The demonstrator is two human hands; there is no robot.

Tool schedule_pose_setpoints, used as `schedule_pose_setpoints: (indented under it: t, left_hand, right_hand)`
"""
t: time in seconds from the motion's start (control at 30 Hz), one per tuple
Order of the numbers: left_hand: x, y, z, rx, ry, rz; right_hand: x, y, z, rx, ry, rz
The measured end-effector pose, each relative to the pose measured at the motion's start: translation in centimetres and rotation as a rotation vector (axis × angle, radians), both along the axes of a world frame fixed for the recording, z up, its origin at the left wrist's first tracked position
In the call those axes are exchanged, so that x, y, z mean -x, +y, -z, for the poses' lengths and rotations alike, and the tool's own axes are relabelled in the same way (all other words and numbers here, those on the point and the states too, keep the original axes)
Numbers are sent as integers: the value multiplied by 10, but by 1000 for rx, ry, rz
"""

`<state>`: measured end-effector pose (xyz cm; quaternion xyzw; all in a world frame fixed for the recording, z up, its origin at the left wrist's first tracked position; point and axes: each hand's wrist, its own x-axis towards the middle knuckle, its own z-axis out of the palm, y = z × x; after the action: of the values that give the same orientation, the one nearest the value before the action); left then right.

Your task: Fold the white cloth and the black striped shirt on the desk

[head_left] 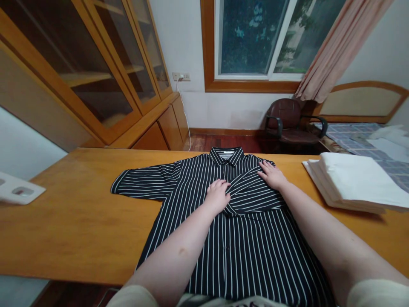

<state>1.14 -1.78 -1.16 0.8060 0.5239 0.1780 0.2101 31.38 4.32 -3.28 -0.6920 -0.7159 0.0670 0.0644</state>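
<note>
A black button-up shirt with white stripes lies front up on the wooden table, its collar toward the far edge. The sleeve on the left side stretches out flat. Across the chest lies the other sleeve, folded inward. My left hand rests with its fingers laid on the shirt front, by the cuff end of that folded sleeve. Fingers spread, my right hand presses flat at the shoulder fold on the right. My forearms cover parts of the shirt's lower body.
A stack of folded white sheets sits at the table's right. At the left edge is a white slotted object. Beyond the wooden table stand a glass-door cabinet, an office chair and a bed.
</note>
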Motion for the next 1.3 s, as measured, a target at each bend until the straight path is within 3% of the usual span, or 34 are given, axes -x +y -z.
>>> schedule_pose_setpoints:
  t: [0.13, 0.23, 0.33, 0.5, 0.63, 0.73, 0.83, 0.93, 1.17, 1.23, 1.3]
  left_hand:
    - [1, 0, 4, -26, -4, 0]
    - [2, 0, 2, -26, 14, 10]
    - [2, -1, -2, -17, 27, 13]
    - [1, 1, -2, -1, 36, -3]
    - [0, 1, -2, -13, 42, -26]
    - [-2, -5, -9, -92, 46, -26]
    - [-6, -14, -18, -148, 51, 129]
    - [-10, -19, -19, -52, 140, 254]
    - [-9, -16, -5, 16, 264, 289]
    - [-8, -15, -3, 13, 268, 295]
    - [-7, -14, -1, 11, 268, 298]
  right_hand:
    - [-42, 6, 3, -6, 70, 200]
    - [-66, 5, 7, -47, 241, 294]
    - [-83, 0, 9, -138, 459, 357]
    - [-94, -21, 3, -213, 626, 374]
    - [-85, -49, 0, -186, 691, 339]
    - [-66, -69, 3, -111, 461, 263]
    - [-44, -84, 3, -63, 113, 171]
    - [-32, -92, 3, -42, -14, 155]
    - [-43, -80, -1, -31, 55, 313]
    - [-34, -79, -9, -40, 111, 351]
    - [-12, -83, -20, -86, 157, 278]
